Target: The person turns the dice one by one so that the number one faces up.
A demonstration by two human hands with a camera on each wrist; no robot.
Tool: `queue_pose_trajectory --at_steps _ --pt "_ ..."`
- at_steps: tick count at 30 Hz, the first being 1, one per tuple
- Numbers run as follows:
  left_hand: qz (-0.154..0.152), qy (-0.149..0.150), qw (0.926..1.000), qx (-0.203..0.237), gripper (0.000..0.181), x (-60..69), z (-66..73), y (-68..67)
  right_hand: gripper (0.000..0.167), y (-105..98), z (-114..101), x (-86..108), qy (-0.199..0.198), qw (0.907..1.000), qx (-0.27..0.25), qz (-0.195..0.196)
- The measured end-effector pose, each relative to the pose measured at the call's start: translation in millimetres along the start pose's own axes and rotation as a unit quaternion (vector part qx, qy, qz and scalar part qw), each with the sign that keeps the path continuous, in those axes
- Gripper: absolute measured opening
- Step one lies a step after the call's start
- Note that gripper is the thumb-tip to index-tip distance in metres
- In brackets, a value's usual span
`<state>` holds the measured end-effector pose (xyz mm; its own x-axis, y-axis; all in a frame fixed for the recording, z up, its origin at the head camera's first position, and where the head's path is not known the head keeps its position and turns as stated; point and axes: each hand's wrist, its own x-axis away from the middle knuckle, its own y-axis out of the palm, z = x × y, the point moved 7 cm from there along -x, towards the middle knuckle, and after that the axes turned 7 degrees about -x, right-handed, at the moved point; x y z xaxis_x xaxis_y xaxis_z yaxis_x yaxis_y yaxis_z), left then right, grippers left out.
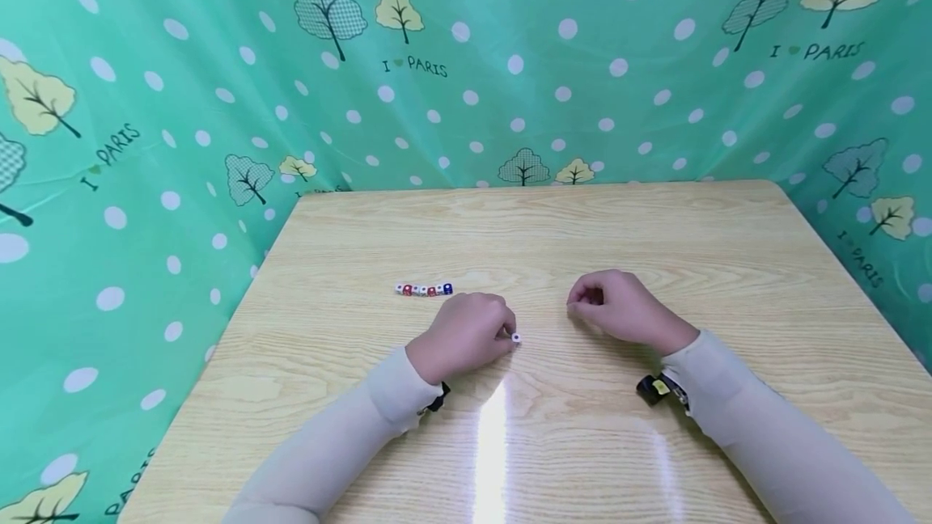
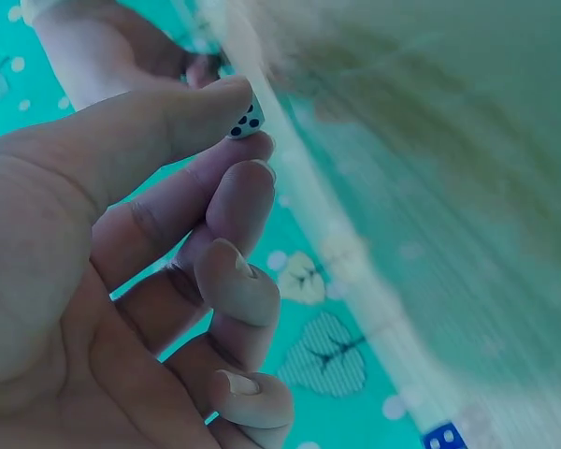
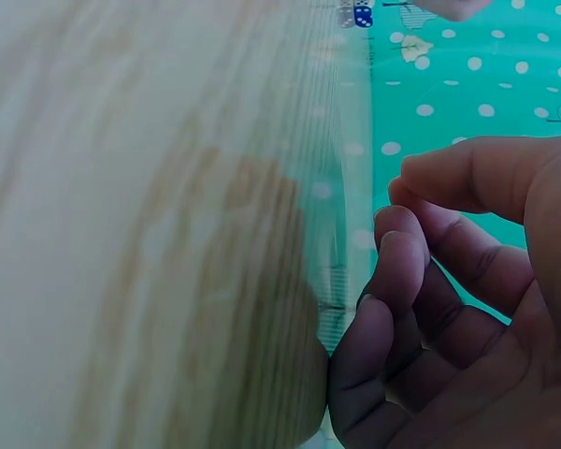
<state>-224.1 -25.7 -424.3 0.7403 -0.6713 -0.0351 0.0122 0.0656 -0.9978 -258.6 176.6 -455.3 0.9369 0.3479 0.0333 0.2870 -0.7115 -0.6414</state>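
Between thumb and index fingertip, my left hand (image 1: 466, 334) pinches a small white die (image 1: 516, 338); dark pips on it show in the left wrist view (image 2: 247, 123). The other left fingers are bent and hold nothing visible. To its upper left, a short row of several white, red and blue dice (image 1: 423, 290) stands on the table, with a blue die (image 1: 447, 289) at its right end. My right hand (image 1: 619, 306) is to the right, apart from the dice. Its fingers are loosely curled, thumb tip near the index fingertip, with nothing visible between them.
The light wood-grain table (image 1: 582, 233) carries a bright glare streak in front of the hands. A green curtain (image 1: 466, 120) with white dots and trees stands behind the table and at its sides. A black wrist camera (image 1: 651, 389) sits at the right wrist.
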Motion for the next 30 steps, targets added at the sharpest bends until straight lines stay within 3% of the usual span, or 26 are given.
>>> queue_pose_trajectory --at_steps 12,22,30 --pt "0.003 -0.076 0.9967 0.027 0.009 -1.3 -47.6 -6.8 0.008 0.3 0.5 0.2 0.012 0.9998 -0.008 -0.012" --pt "0.038 -0.134 0.9903 0.000 0.010 -0.8 -84.3 -8.7 0.007 0.7 1.9 0.8 0.014 0.9997 -0.006 -0.021" --pt "0.026 -0.165 0.9856 -0.026 0.010 -1.2 -100.6 -1.7 0.006 2.8 2.0 0.9 0.013 0.9996 -0.001 -0.024"
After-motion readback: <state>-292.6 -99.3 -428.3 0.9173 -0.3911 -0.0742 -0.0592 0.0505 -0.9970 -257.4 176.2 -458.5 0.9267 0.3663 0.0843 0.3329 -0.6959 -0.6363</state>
